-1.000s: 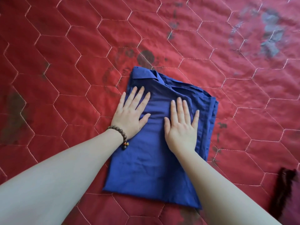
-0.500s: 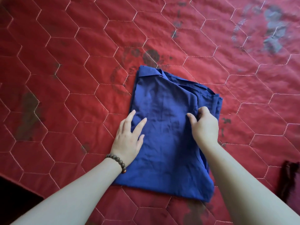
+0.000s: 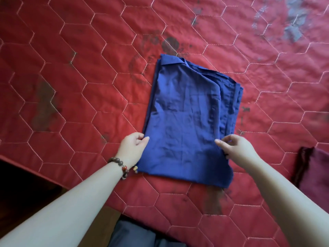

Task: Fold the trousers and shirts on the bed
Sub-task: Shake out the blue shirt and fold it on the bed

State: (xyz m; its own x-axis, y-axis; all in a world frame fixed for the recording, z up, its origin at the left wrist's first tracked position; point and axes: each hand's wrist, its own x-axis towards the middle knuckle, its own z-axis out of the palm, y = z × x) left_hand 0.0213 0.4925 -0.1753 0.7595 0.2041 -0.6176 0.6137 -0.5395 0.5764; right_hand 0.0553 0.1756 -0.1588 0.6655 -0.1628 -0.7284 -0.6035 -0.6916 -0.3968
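I see the shirt (image 3: 187, 122) lying folded into a long panel on the red quilt (image 3: 71, 86), collar at the far end. My left hand (image 3: 132, 148) pinches its left edge, my right hand (image 3: 235, 148) its right edge. It looks light, limp and thin, so I'd grip both layered edges near the hem and fold it toward the collar
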